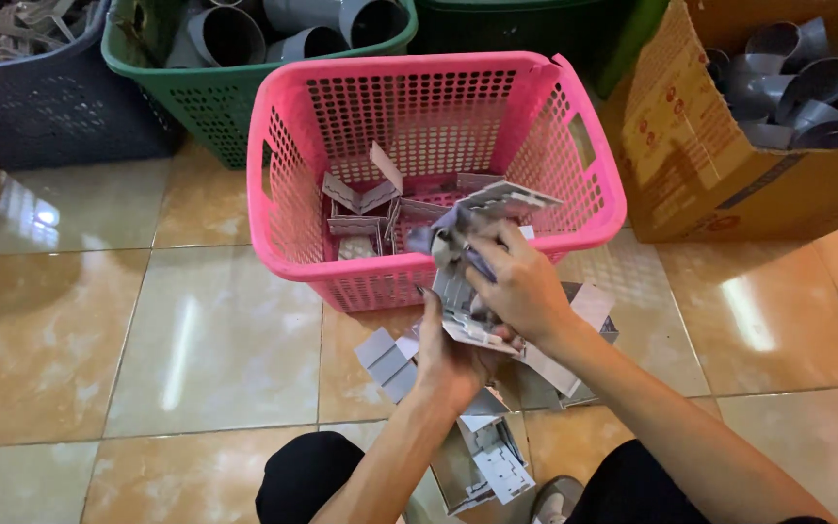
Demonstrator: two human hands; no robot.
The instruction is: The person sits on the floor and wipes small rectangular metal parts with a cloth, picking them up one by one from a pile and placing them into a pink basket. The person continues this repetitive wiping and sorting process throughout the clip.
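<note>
My left hand (450,354) and my right hand (519,283) both grip a bunch of grey plastic corner pieces (477,243), held just over the near rim of a pink perforated basket (288,209). Several more grey pieces (361,199) lie inside the basket. The left hand holds the bunch from below, the right hand closes on it from above. A pile of the same grey pieces (390,361) lies on the tiled floor under my hands, reaching toward my knees.
A green basket (196,97) with grey pipe fittings stands behind the pink one. At the far left is a dark blue basket (41,107), and a cardboard box (710,165) of grey pipe elbows stands at the right. Glossy beige tile floor (147,340) lies to the left.
</note>
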